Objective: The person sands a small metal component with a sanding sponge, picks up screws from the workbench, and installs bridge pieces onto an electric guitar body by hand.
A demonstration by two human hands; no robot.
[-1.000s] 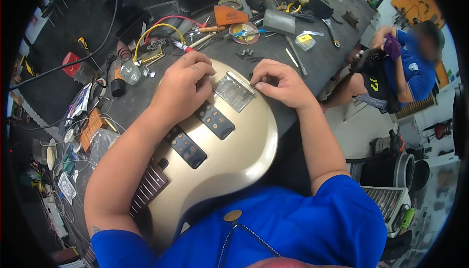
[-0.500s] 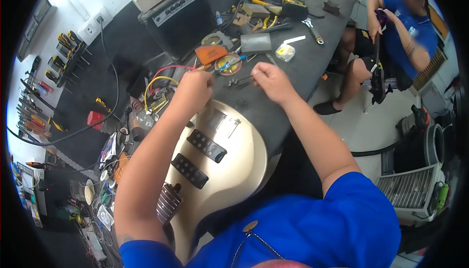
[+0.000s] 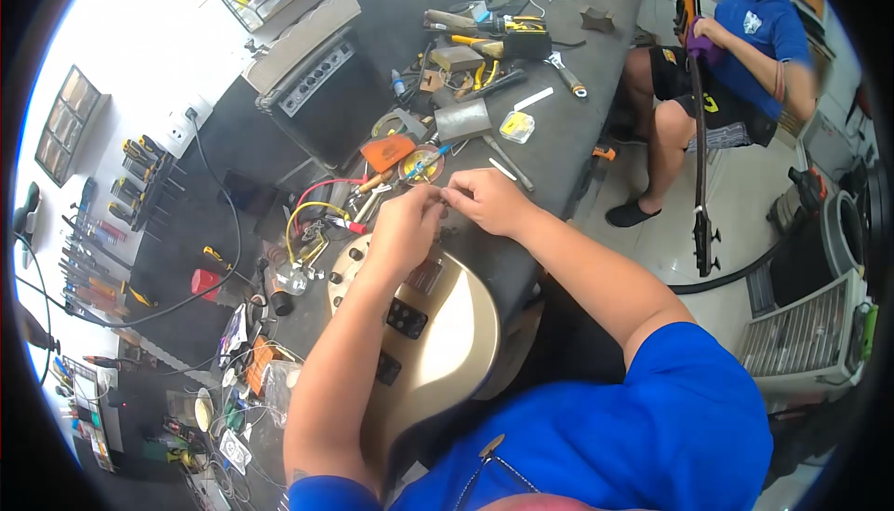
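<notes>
A cream guitar body (image 3: 447, 334) lies on the dark workbench, with a metal bridge (image 3: 426, 274) and dark pickups (image 3: 407, 319) on it. Beyond its top edge, my left hand (image 3: 408, 222) and my right hand (image 3: 486, 202) meet fingertip to fingertip. Both are closed in a pinch; whatever lies between the fingers is too small to make out. My left forearm hangs over the guitar's left part and hides some of it.
Beyond my hands lie an orange block (image 3: 387, 151), a grey metal block (image 3: 463, 120), a wrench (image 3: 566, 75) and several tools. An amplifier (image 3: 321, 92) stands behind. At right, a seated person (image 3: 759, 40) holds another guitar (image 3: 698, 138).
My hands have left the bridge area, moved past the guitar's edge and come together at the fingertips. The view has shifted. The other person's guitar now shows upright.
</notes>
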